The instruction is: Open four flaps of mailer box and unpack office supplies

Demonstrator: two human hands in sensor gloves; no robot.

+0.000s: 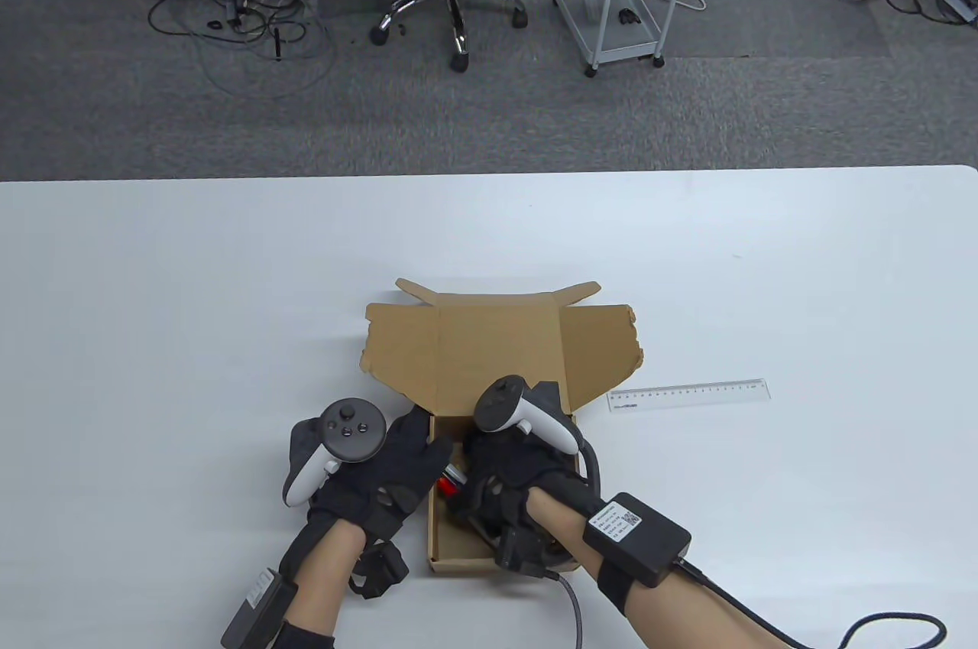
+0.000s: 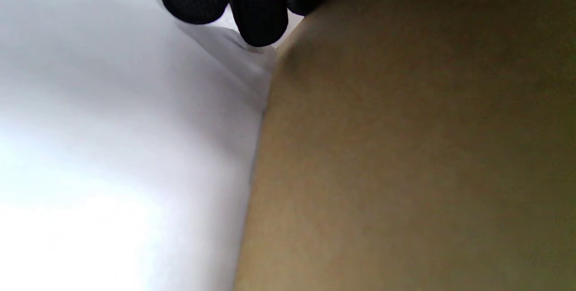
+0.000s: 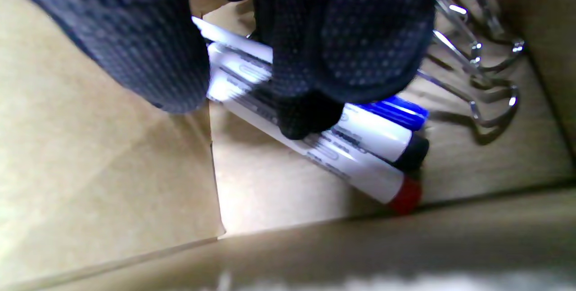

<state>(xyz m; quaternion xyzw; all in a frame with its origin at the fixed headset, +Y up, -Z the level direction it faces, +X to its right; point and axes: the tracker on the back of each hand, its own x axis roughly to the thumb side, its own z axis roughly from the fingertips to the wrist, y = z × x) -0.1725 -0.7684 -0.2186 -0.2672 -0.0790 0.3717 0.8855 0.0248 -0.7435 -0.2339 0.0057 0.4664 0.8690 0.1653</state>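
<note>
The brown mailer box (image 1: 497, 343) lies open near the table's front, its lid and flaps folded back. My left hand (image 1: 424, 442) holds the box's left wall (image 2: 405, 147), fingers (image 2: 258, 16) outside against the table. My right hand (image 1: 493, 469) reaches down inside the box. In the right wrist view its thumb and fingers (image 3: 310, 120) close around three white markers: red-capped (image 3: 360, 174), black-capped (image 3: 382, 140) and blue-capped (image 3: 396, 113), lying on the box floor. A red marker end (image 1: 451, 481) shows between my hands.
Metal binder clips (image 3: 481, 70) lie in the box beside the markers. A clear ruler (image 1: 688, 394) lies on the white table (image 1: 191, 313) to the right of the box. A chair and a cart stand on the floor beyond the table.
</note>
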